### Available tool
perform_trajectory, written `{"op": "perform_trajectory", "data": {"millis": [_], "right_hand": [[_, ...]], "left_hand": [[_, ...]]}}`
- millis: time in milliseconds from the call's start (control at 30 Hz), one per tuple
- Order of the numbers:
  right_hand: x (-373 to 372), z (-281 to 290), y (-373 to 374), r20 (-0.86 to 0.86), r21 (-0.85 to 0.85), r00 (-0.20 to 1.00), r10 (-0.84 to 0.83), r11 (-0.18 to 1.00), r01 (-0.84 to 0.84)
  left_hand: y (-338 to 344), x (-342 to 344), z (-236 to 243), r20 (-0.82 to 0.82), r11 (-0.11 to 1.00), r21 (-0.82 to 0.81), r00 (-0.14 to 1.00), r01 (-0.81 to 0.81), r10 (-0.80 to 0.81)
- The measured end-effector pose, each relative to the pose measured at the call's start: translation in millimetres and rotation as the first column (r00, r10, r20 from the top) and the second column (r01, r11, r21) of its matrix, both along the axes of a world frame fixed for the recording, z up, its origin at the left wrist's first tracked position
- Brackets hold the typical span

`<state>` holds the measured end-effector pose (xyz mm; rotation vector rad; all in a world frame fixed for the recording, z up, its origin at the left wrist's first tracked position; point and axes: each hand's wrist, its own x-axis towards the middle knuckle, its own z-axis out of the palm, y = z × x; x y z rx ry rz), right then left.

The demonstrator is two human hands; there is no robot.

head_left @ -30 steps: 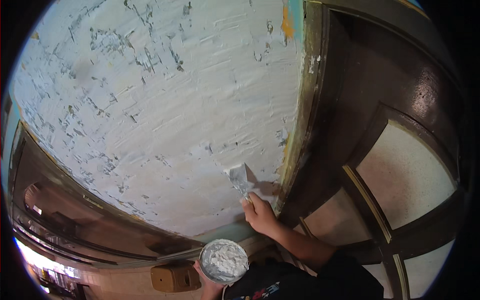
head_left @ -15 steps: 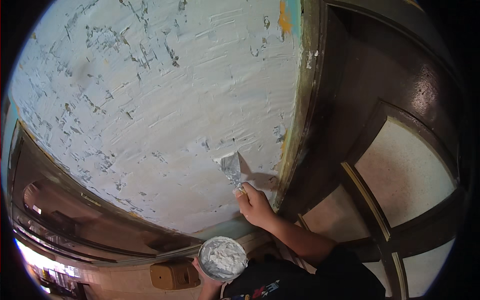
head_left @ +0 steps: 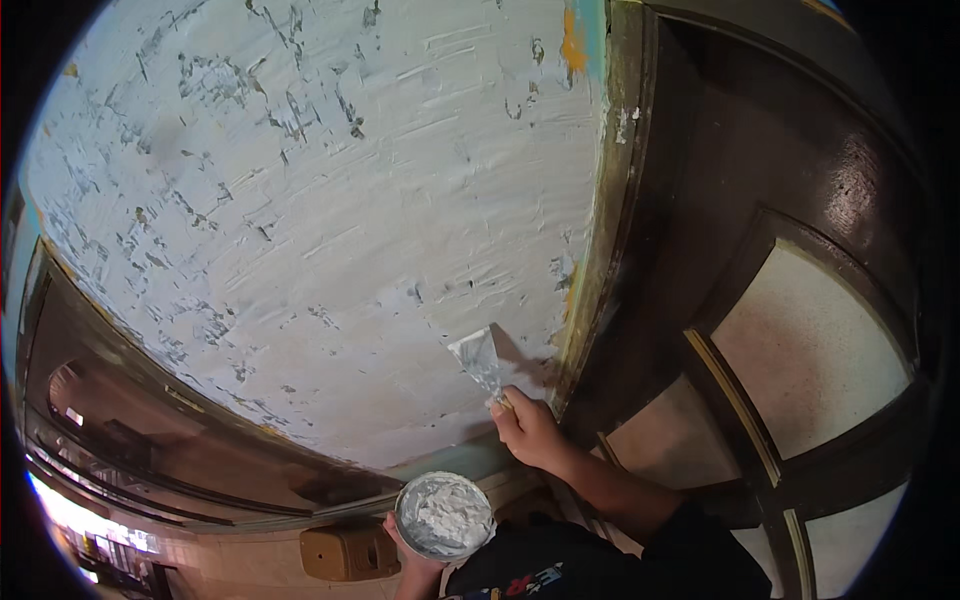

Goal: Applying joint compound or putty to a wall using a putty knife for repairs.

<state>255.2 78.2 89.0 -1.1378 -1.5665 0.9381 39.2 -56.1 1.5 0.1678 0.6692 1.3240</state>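
Note:
My right hand (head_left: 530, 432) is closed round the handle of a putty knife (head_left: 478, 357). White filler smears the blade, whose wide edge is at the lower right part of the wall (head_left: 400, 200). A rough white coat covers that wall, with grey patches and ridges showing in it. Low in front of me, my left hand (head_left: 412, 560) grips a round tub (head_left: 398, 515) from its left side. Thick white putty (head_left: 450, 515) fills much of the tub. The fingers under the tub are partly hidden.
To the right, a worn wooden frame (head_left: 610, 200) borders the wall beside a dark brown panelled door (head_left: 740, 150). Dark wood (head_left: 200, 440) runs along the wall's lower left. A brown plastic stool (head_left: 345, 552) stands on the tiled floor (head_left: 240, 560).
The putty knife and my right hand have moved down and slightly right along the wall. My left hand keeps the tub in nearly the same place.

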Motion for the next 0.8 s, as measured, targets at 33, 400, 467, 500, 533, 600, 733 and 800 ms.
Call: {"op": "perform_trajectory", "data": {"millis": [33, 400, 467, 500, 533, 600, 733, 800], "right_hand": [[-2, 9, 4, 0.016, 0.087, 1.0, 0.01, 0.996, -0.011], [-12, 12, 11, -0.007, 0.098, 1.0, -0.023, 0.995, 0.024], [-9, 11, 27, 0.045, 0.172, 0.998, -0.05, 0.984, 0.042], [-11, -5, 27, 0.049, 0.125, 0.997, -0.055, 0.991, 0.049], [-9, -21, 18, 0.045, 0.132, 0.997, -0.058, 0.99, 0.051], [-9, -29, 0, 0.009, -0.04, 1.0, 0.008, 0.999, -0.008], [-8, 28, 15, 0.048, 0.177, 0.999, 0.013, 0.984, -0.022], [-8, 17, 27, 0.083, 0.172, 0.996, -0.026, 0.985, 0.012]], "left_hand": [[-1, 2, 3, -0.048, 1.0, 0.009, 0.999, -0.011, 0.011], [5, 3, -1, 0.022, 0.997, 0.067, 0.999, -0.049, 0.048], [6, 3, -1, 0.068, 0.996, 0.075, 0.996, 0.048, -0.053], [9, 7, 2, 0.022, 0.998, 0.061, 1.0, -0.009, 0.008], [10, 5, 3, 0.018, 0.998, 0.068, 1.0, -0.007, 0.006], [5, 3, 2, 0.065, 0.996, 0.069, 0.997, -0.054, 0.05], [5, 5, -2, 0.04, 0.999, 0.041, 0.999, 0.009, -0.011], [7, 4, -1, 0.042, 0.998, 0.062, 0.999, 0.023, -0.025]]}}
